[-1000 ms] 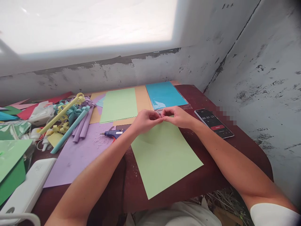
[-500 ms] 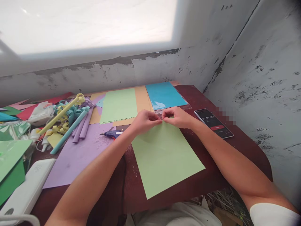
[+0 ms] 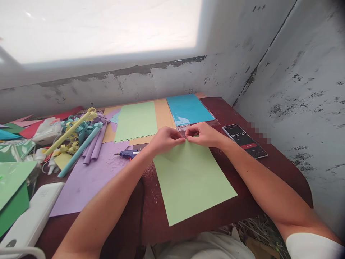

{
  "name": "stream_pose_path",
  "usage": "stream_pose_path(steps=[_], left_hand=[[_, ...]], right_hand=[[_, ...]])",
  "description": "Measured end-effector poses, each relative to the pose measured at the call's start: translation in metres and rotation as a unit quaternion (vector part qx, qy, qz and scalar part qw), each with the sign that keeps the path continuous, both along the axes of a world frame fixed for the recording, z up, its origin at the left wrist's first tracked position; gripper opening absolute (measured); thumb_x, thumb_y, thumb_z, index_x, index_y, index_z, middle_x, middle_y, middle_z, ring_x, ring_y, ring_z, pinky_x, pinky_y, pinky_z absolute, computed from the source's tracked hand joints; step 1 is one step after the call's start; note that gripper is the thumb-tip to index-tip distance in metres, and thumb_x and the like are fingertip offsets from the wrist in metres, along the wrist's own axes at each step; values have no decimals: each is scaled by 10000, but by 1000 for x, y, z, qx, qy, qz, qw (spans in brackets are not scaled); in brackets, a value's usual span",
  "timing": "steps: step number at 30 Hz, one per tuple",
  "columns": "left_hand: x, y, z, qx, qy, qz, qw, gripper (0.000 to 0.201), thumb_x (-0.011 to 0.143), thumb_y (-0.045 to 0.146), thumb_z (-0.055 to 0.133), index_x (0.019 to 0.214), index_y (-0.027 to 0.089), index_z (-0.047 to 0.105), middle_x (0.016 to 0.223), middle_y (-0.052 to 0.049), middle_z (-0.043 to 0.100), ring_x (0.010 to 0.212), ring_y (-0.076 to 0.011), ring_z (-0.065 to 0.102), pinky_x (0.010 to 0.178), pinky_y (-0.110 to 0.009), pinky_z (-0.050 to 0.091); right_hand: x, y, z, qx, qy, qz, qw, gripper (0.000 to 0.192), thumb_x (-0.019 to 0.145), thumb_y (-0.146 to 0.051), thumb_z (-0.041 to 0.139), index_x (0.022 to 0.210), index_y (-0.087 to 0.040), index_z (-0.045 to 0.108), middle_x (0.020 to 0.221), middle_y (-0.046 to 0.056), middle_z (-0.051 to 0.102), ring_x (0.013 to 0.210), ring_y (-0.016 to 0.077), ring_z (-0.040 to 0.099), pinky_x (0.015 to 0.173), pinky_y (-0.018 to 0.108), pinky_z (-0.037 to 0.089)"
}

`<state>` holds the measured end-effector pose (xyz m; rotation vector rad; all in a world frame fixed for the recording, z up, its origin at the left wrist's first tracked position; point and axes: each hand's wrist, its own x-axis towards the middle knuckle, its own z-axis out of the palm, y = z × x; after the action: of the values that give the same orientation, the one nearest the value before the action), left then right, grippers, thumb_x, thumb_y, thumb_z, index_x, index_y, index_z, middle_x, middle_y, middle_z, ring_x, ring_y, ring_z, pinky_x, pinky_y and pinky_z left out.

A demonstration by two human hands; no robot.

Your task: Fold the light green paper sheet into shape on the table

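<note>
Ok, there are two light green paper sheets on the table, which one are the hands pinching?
The nearer light green sheet, lying on the bare dark red table; both hands pinch its far edge. The other green sheet lies untouched on the orange paper.

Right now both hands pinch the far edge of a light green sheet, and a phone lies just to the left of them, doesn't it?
Not quite. The head view shows the phone to the right of the hands, beside the right hand. The left hand and the right do pinch the green sheet at its far edge.

Both forearms bare; left hand point(image 3: 164, 139), right hand point(image 3: 204, 134) ungloved. White short sleeve point(image 3: 314, 246) on right arm; pale garment point(image 3: 205, 247) below.
</note>
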<state>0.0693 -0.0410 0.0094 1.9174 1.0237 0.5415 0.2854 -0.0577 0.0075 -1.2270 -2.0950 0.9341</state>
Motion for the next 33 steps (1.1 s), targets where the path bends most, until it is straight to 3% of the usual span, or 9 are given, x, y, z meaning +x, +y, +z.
stream_pose_path(steps=[19,33], left_hand=[[-2,3,-3,14,47,18,999,327,785,446,672,762,132,759,707,-31,688,649,-134,528,572,-268,342],[-3,1,6,3,50,31,998,305,763,432,693,736,138,773,662,-18,657,620,-121,499,560,-266,320]], right_hand=[[-4,0,-7,82,-54,11,995,151,841,-240,588,798,-194,725,794,20,731,758,173,615,704,292,426],[-5,1,-10,69,-51,-4,996,136,815,-214,574,791,-193,707,785,18,708,736,169,595,688,295,406]])
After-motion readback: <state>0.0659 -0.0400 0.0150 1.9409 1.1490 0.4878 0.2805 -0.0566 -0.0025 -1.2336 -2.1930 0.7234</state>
